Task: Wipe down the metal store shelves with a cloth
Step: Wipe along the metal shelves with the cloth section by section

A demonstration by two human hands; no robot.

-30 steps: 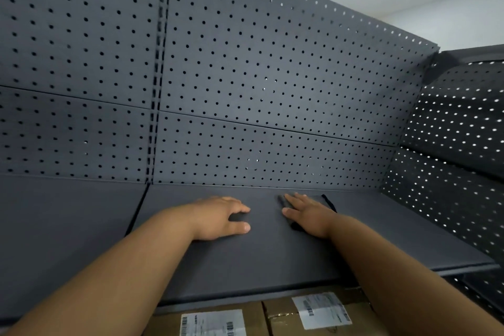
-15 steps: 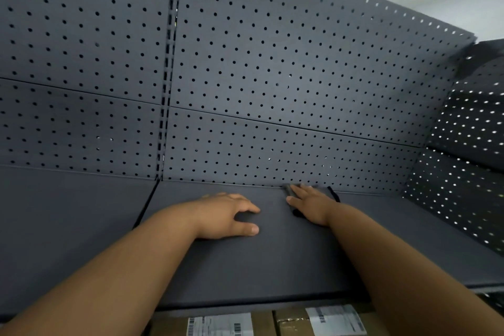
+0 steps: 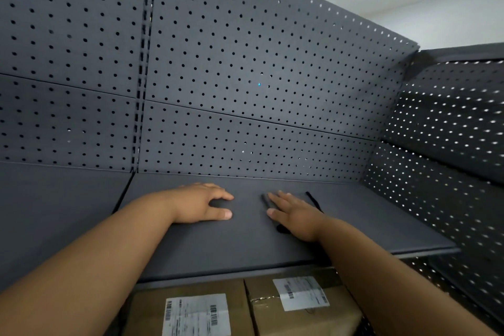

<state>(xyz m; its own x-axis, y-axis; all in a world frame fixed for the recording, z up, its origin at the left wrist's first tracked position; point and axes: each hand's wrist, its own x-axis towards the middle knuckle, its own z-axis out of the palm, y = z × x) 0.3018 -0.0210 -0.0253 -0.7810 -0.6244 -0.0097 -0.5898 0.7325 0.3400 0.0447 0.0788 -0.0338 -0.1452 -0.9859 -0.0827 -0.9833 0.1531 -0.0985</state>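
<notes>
A dark grey metal shelf (image 3: 245, 248) runs across the view at chest height, backed by a perforated panel (image 3: 245, 63). My right hand (image 3: 294, 217) lies flat, palm down, on a dark cloth (image 3: 305, 198) that nearly matches the shelf. Only the cloth's edges show around my fingers and wrist. Just to the left of it, my left hand (image 3: 201, 203) rests on the bare shelf with fingers loosely curved and thumb out, holding nothing.
A second perforated panel (image 3: 441, 158) closes the shelf on the right. Another shelf section (image 3: 54, 213) continues to the left past a slotted upright (image 3: 140, 90). Two cardboard boxes (image 3: 218, 308) with labels sit below the front edge.
My right hand slid the cloth toward the back panel, then drew it back toward the front. My left hand stayed in place.
</notes>
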